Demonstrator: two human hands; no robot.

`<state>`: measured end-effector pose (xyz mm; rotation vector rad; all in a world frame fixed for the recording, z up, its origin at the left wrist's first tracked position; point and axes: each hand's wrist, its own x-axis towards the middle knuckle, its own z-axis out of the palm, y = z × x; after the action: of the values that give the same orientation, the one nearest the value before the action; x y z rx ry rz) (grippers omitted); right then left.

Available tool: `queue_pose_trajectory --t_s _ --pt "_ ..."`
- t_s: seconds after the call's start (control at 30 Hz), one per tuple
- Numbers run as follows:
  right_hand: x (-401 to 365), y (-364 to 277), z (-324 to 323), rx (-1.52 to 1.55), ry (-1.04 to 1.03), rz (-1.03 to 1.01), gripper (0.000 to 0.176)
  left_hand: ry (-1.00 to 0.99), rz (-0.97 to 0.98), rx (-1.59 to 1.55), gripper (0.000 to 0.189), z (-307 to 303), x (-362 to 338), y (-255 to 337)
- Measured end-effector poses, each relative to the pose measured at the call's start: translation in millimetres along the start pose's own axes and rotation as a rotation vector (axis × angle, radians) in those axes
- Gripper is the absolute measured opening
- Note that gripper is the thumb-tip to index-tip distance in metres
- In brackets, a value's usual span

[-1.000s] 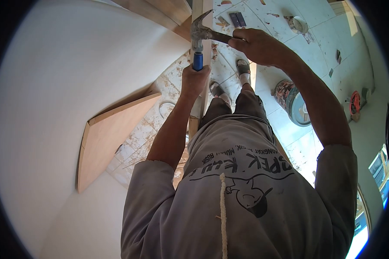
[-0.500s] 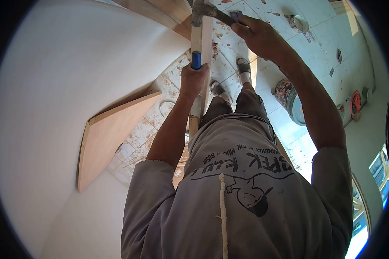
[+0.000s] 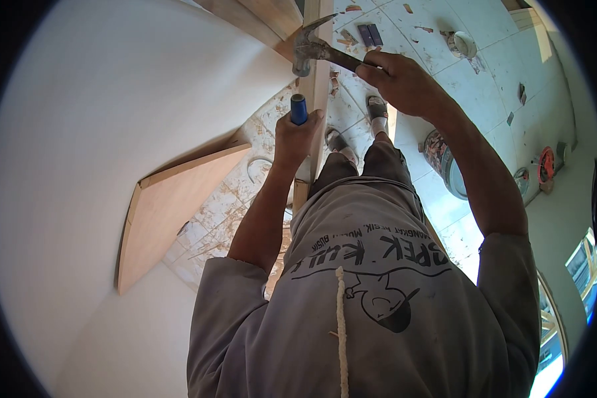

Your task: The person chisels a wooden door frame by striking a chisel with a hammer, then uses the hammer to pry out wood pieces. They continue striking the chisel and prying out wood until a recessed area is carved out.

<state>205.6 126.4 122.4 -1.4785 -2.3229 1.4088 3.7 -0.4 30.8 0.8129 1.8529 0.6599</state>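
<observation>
My left hand [image 3: 297, 136] is closed around the blue handle of a chisel [image 3: 299, 110]. Its butt end points up, and the blade is hidden below the fist. Beneath that hand runs a long, pale wooden beam [image 3: 320, 83]. My right hand [image 3: 404, 83] grips a claw hammer [image 3: 341, 57] by its dark handle. The hammer's metal head hangs just beyond the chisel's butt end, with a small gap between them; the claw faces away from me.
A triangular wooden panel [image 3: 172, 199] leans at the white wall [image 3: 113, 99] on the left. On the tiled floor [image 3: 431, 60], strewn with wood scraps, stand a stained bucket [image 3: 448, 162] and a small tin [image 3: 461, 45]. A red-orange round object [image 3: 545, 164] lies far right.
The hammer head has come nearer to the chisel's butt end and turned, so its claw now shows. My left hand and the chisel appear slightly lower in view.
</observation>
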Motion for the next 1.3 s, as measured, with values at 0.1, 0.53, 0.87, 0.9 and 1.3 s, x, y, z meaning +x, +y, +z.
queue_pose_trajectory --t_s 0.1,0.53,0.87,0.9,1.3 --pt "0 2 3 0.147 0.127 0.113 0.036 0.027 0.016 -0.25 0.034 -20 -42 1" --pt "-33 43 21 0.17 0.161 0.315 0.039 0.233 0.22 -0.772 0.036 -88 -66 -8" --pt "-50 33 25 0.138 0.168 0.333 0.037 0.29 0.166 -0.818 0.039 -54 -64 -15" --pt "-53 30 26 0.127 0.164 0.325 0.037 0.302 0.165 -0.814 0.04 -52 -65 -18" --pt "-73 2 45 0.087 0.164 0.206 0.033 0.308 0.26 -0.857 0.039 -48 -76 -22"
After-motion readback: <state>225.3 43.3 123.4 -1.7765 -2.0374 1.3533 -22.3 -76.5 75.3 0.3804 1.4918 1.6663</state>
